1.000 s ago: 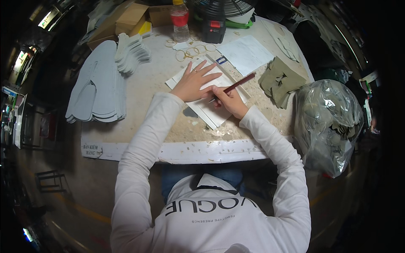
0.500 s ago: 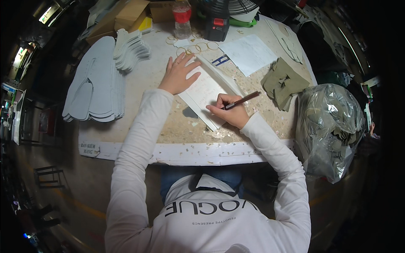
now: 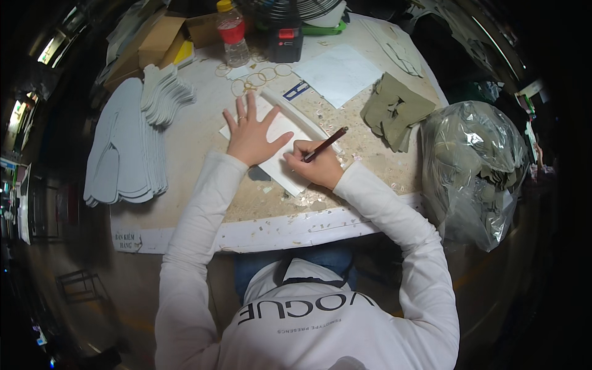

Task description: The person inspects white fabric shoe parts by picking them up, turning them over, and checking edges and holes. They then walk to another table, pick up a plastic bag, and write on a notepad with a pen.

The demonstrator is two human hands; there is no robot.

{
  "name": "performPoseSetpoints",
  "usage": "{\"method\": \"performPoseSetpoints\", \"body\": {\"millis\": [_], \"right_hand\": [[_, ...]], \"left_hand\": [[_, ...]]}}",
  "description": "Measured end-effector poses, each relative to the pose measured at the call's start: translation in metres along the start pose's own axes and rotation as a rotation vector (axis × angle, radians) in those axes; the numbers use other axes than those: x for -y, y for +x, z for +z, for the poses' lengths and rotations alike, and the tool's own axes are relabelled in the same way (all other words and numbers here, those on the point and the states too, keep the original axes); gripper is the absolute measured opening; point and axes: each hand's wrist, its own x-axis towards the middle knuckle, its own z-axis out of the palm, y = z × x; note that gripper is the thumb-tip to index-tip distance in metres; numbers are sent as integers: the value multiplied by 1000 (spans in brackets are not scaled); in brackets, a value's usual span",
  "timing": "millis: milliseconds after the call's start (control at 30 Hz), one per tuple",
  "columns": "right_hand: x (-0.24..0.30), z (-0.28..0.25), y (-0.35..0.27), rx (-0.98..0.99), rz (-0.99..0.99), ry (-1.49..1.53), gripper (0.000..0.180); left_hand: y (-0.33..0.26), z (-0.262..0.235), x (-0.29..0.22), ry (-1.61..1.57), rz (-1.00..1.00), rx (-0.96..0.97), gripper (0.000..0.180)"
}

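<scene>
Bare room lies on the speckled pale bench (image 3: 203, 203) between the fanned stack of grey foam sole-shaped sheets (image 3: 123, 148) at the left and the flat white sheet (image 3: 280, 157) in the middle. Toward the far edge, a clear plastic bottle with a red label (image 3: 233, 34), a dark box-shaped device (image 3: 285, 43) and loose rubber bands (image 3: 256, 79) block the way. To the right, a heap of olive-green cut pieces (image 3: 391, 111) and a bulging clear plastic bag (image 3: 475, 166) close off that side.

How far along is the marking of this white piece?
Done: a fanned stack of grey cut pieces lies at the table's left. In hand: the left hand lies flat on the white sheet while the right hand writes on it with a pen. Left: cannot tell; olive pieces lie untouched.
</scene>
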Motion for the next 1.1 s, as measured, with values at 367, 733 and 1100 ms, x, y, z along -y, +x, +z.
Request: {"method": "performPoseSetpoints", "body": {"millis": [367, 733, 1100], "right_hand": [[2, -2, 1, -13, -31, -29, 28], [0, -1, 1, -34, -31, 2, 35], [-3, 0, -1, -73, -25, 1, 36]], "left_hand": [[3, 7, 7, -22, 28, -9, 72], [3, 7, 7, -3, 39, -28, 72], [3, 6, 6, -4, 31, -17, 71]]}}
